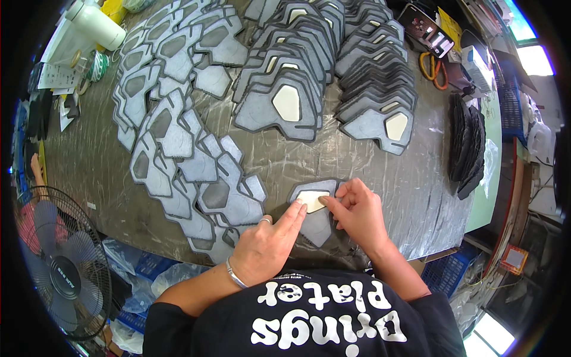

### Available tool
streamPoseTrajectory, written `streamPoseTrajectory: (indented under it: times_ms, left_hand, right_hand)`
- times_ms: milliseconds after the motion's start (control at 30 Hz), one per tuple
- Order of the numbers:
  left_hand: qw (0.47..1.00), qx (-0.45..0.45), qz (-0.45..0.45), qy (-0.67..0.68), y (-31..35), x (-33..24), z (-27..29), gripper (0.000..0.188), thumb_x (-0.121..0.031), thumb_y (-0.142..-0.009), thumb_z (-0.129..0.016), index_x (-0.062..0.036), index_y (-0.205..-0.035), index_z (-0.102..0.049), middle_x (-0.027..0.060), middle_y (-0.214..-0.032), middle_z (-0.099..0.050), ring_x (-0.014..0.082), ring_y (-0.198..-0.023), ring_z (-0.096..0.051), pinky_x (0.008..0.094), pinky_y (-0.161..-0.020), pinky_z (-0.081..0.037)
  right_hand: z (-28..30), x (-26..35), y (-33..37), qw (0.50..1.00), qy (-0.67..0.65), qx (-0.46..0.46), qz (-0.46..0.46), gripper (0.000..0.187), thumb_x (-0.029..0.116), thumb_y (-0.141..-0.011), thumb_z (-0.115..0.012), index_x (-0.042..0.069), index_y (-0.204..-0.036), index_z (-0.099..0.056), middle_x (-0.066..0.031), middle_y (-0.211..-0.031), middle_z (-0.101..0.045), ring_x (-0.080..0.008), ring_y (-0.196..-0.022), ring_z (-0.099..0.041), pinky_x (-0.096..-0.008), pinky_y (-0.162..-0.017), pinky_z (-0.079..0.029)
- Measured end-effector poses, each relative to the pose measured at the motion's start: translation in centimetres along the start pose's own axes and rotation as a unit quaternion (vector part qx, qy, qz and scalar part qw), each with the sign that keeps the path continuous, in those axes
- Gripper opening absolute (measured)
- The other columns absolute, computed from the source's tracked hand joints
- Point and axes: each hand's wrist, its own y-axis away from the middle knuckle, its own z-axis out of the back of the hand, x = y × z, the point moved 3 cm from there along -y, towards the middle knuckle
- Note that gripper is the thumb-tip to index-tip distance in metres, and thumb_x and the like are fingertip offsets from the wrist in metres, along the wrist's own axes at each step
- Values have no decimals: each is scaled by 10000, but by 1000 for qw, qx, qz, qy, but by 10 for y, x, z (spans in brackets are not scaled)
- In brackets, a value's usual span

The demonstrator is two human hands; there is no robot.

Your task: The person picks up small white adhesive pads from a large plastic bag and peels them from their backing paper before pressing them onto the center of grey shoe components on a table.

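Near the table's front edge, a dark-edged grey fabric panel [314, 229] lies under both my hands, with a cream-white patch [313, 200] on its upper part. My left hand [267, 238] rests with its index and middle fingers stretched out, their tips touching the patch's left side. My right hand [360, 208] is closed in a pinch at the panel's right edge, its thumb on the patch's right end. What lies beneath those curled fingers is hidden. Beyond them stand a middle stack [259, 110] and a right stack [369, 126] of similar panels with cream patches.
Overlapping grey panels [169, 125] spread down the table's left side. Dark sheets [467, 143], orange-handled scissors [433, 70] and a phone [427, 30] lie on the right. A white bottle [95, 25] is at the far left; a black fan [64, 268] stands beside the table.
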Motion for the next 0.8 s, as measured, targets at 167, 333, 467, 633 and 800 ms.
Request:
streamPoseTrajectory:
  times_ms: [167, 333, 467, 633, 800]
  left_hand:
    - [1000, -4, 17, -13, 1, 0, -1, 490, -78, -758, -638, -38, -1242, -576, 63, -1249, -557, 191, -609, -591, 310, -515, -537]
    - [999, -9, 26, 36, 4, -3, 1, 450, -83, -764, -637, -44, -1209, -581, 78, -1261, -544, 229, -639, -618, 351, -575, -550]
    - [982, -36, 35, 180, 5, 1, 9, 368, -50, -790, -637, -32, -1156, -601, 99, -1227, -563, 263, -733, -658, 374, -673, -550]
    - [909, -252, 44, 329, 37, 14, 21, 227, 12, -832, -622, -7, -1057, -642, 113, -1072, -627, 199, -789, -652, 294, -700, -516]
    - [783, -161, 212, 562, 64, 16, 1, 186, -17, -859, -621, 4, -1044, -637, 63, -1008, -639, 127, -937, -599, 275, -820, -485]
  right_hand:
    - [7, 15, -2, 985, 169, 4, 22, 370, 231, -792, -758, 40, -1067, -602, -92, -696, -631, -247, -612, -623, -356, -577, -482]
    - [9, 38, 0, 914, 268, 9, 305, 438, 237, -741, -761, 60, -1118, -625, -86, -1122, -570, -293, -1055, -536, -403, -884, -421]
    - [10, 42, -5, 902, 314, 82, 286, 332, 208, -723, -768, 37, -992, -674, -90, -1033, -601, -288, -985, -581, -404, -848, -449]
    - [20, 50, -31, 955, 113, 123, 245, 226, 171, -730, -769, -18, -781, -656, -115, -748, -636, -228, -613, -603, -338, -565, -469]
    - [-11, 67, -74, 954, -29, -89, 286, 239, 179, -782, -769, 2, -786, -609, -79, -640, -593, -139, -547, -523, -287, -540, -451]
